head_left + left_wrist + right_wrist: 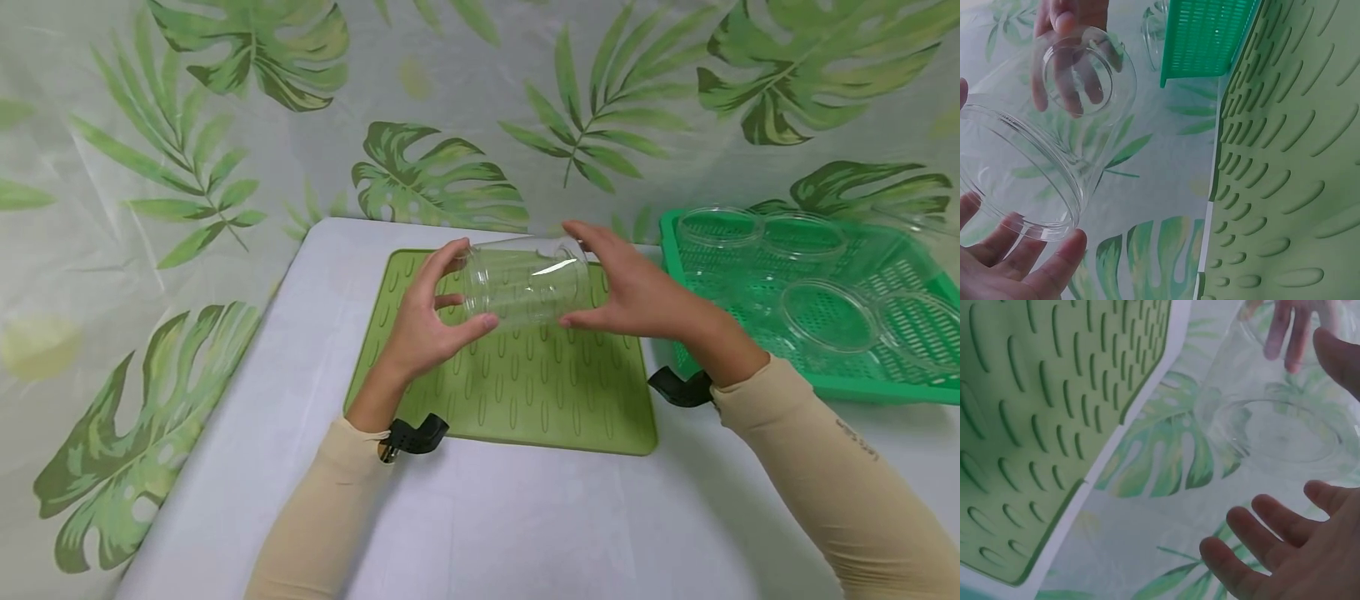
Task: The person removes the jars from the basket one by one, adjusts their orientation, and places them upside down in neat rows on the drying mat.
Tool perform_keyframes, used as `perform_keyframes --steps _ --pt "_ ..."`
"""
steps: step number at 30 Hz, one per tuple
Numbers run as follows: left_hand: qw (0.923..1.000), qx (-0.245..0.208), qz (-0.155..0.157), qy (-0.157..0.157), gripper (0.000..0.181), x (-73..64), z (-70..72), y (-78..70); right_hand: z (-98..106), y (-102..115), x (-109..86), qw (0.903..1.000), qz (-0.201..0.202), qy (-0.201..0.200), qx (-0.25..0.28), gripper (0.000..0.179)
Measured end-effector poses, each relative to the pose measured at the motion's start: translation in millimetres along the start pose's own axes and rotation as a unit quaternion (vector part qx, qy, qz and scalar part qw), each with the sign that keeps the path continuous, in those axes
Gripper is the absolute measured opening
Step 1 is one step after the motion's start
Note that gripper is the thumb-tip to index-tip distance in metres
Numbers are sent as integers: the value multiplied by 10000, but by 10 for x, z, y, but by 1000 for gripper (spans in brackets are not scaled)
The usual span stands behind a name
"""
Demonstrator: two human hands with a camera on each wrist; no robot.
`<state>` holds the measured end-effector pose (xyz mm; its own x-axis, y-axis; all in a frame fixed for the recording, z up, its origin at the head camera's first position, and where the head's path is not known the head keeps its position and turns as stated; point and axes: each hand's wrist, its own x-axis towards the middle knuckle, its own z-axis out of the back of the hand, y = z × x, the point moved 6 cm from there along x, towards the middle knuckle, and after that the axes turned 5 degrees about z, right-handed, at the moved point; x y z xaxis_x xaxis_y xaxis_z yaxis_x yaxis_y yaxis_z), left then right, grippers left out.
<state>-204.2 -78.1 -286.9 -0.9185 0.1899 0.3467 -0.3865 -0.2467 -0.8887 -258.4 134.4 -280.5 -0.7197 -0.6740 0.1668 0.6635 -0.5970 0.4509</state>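
A clear, empty plastic jar (525,283) is held on its side above the green ridged mat (517,392). My left hand (423,321) grips it around the mouth end, thumb at the near side and fingers at the far side. In the left wrist view the jar's ringed rim (1066,187) lies against the fingertips. At the base end my right hand (645,287) has its thumb and fingers spread. The right wrist view shows those fingers straight, below the round base (1279,431), with a gap between.
To the right stands a green plastic basket (780,382) with several clear jars (828,317) in it. A white cloth (510,517) covers the table under the mat. Behind hangs a leaf-patterned curtain (465,67).
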Motion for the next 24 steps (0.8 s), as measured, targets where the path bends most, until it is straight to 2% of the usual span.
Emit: perform_keyframes --steps 7,13,17,24 --pt "9999 -133 -30 38 78 3 3 -2 -53 -93 -19 9966 -392 232 683 102" --pt "9993 -367 -28 88 79 6 5 6 -91 -107 -34 9854 -544 338 1580 98" --pt "9975 -694 7 121 78 1 10 15 -120 -91 -41 9747 -459 333 2160 98" --pt "9942 -1066 -103 70 78 22 19 55 -160 -40 -5 9448 -119 70 3272 94"
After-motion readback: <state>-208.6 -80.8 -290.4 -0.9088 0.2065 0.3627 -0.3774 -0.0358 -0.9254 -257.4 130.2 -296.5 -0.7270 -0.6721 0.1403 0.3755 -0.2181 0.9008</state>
